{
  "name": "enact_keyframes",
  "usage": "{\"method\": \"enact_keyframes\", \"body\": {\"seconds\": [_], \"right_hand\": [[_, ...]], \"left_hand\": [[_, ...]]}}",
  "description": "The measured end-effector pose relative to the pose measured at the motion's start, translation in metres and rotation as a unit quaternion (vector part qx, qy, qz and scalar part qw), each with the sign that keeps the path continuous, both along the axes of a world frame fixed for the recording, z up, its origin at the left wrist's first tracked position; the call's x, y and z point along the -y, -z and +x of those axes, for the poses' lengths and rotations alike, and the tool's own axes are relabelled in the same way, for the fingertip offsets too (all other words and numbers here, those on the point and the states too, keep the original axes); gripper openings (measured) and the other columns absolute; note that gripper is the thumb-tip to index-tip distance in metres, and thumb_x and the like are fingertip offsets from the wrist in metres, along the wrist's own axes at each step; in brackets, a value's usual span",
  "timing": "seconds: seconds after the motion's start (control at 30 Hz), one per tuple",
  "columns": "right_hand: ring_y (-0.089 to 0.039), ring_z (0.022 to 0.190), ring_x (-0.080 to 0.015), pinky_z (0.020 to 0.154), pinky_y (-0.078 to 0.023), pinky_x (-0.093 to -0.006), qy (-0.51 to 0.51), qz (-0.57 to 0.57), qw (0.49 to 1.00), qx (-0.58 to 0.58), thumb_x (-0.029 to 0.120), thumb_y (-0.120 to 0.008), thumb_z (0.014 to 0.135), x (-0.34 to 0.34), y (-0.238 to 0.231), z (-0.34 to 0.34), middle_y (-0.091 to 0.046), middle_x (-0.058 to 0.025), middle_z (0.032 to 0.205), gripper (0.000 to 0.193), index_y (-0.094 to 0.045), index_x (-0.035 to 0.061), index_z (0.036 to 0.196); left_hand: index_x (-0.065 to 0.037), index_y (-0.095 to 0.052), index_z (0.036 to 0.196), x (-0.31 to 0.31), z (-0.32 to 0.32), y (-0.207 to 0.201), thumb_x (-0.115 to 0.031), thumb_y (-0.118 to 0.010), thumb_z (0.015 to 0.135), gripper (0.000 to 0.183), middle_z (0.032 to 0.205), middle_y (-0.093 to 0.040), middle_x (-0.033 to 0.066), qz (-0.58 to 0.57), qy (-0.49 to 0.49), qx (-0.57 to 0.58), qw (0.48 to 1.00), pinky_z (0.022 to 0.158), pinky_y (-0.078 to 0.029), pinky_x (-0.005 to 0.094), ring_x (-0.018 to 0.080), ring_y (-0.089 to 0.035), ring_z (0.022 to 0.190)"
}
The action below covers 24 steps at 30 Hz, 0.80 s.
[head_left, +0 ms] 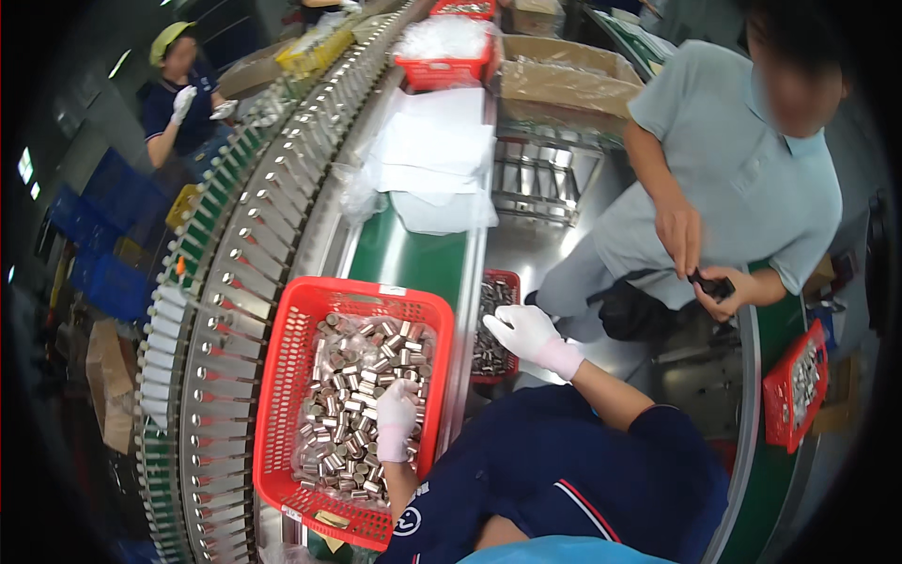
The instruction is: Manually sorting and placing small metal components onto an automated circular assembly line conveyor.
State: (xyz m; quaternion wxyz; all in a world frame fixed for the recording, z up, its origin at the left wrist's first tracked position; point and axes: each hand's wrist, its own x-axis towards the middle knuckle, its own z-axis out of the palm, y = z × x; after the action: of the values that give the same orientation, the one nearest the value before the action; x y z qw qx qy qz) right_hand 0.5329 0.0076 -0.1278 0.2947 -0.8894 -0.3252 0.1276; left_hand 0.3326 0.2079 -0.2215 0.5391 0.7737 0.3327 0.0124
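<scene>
My left hand point(397, 418), in a white glove, reaches into a red plastic basket point(434, 331). Its fingers are curled down among many small shiny metal cylinders point(352, 414), which lie loose on clear plastic film. Whatever those fingers grip is hidden. To the right, my white-gloved right hand point(531, 336) is raised beyond the basket's rim, near a lower red crate point(508, 284) of metal pieces. The right fingers are bent toward the thumb, and what they hold, if anything, is too small to make out.
A conveyor with upright spindles point(221, 324) curves along the left. White sheets point(432, 150) lie on the green belt point(413, 258) ahead, with another red basket point(442, 70) beyond. A co-worker point(742, 179) at right handles a small black item; another person point(183, 103) stands far left.
</scene>
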Motion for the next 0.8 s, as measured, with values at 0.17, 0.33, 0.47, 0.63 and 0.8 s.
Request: {"method": "enact_keyframes", "body": {"seconds": [0.17, 0.33, 0.47, 0.63, 0.8], "right_hand": [[-0.062, 0.077, -0.0394, 0.072, -0.048, -0.0477, 0.028, -0.066, 0.996, -0.052, 0.036, -0.050, 0.093, 0.038, -0.051, 0.005, -0.063, -0.0191, 0.076, 0.038, -0.060, 0.0039, 0.075], [-0.063, 0.093, -0.0323, 0.083, -0.049, -0.0434, 0.097, -0.136, 0.986, -0.026, 0.029, -0.051, 0.090, 0.096, -0.087, 0.019, -0.067, -0.0135, 0.094, 0.026, -0.065, 0.0083, 0.095], [-0.063, 0.089, -0.0307, 0.080, -0.050, -0.0421, 0.215, -0.131, 0.964, 0.086, 0.027, -0.055, 0.088, 0.132, -0.099, 0.031, -0.065, -0.0126, 0.088, 0.021, -0.065, 0.0095, 0.093], [-0.064, 0.084, -0.0317, 0.079, -0.050, -0.0420, 0.229, -0.167, 0.957, 0.055, 0.028, -0.055, 0.089, 0.140, -0.101, 0.033, -0.065, -0.0128, 0.083, 0.021, -0.065, 0.0099, 0.092], [-0.064, 0.088, -0.0326, 0.081, -0.050, -0.0430, 0.139, -0.145, 0.979, -0.017, 0.032, -0.051, 0.091, 0.110, -0.094, 0.037, -0.067, -0.0146, 0.093, 0.027, -0.064, 0.0088, 0.093]], "left_hand": [[0.001, -0.064, 0.098, -0.004, 0.008, -0.021, 0.004, -0.039, 0.082, 0.030, 0.076, -0.063, 0.0096, 0.011, -0.022, -0.016, 1.000, 0.071, -0.049, 0.0311, 0.0177, -0.059, 0.070], [0.003, -0.063, 0.100, -0.005, 0.027, -0.035, -0.003, -0.041, 0.086, 0.027, 0.077, -0.062, 0.0067, -0.053, -0.042, -0.036, 0.997, 0.069, -0.047, 0.0288, 0.0142, -0.056, 0.070], [0.002, -0.063, 0.101, -0.002, 0.032, -0.042, -0.004, -0.042, 0.088, 0.025, 0.077, -0.061, 0.0053, -0.070, -0.039, -0.049, 0.996, 0.069, -0.047, 0.0279, 0.0126, -0.055, 0.070], [0.002, -0.062, 0.102, 0.003, 0.037, -0.049, -0.001, -0.041, 0.089, 0.025, 0.080, -0.060, 0.0052, -0.084, -0.031, -0.023, 0.996, 0.070, -0.048, 0.0270, 0.0121, -0.055, 0.071], [0.002, -0.062, 0.103, 0.011, 0.031, -0.051, 0.007, -0.038, 0.083, 0.032, 0.094, -0.066, 0.0114, -0.040, -0.029, 0.001, 0.999, 0.078, -0.051, 0.0297, 0.0186, -0.064, 0.084]]}}
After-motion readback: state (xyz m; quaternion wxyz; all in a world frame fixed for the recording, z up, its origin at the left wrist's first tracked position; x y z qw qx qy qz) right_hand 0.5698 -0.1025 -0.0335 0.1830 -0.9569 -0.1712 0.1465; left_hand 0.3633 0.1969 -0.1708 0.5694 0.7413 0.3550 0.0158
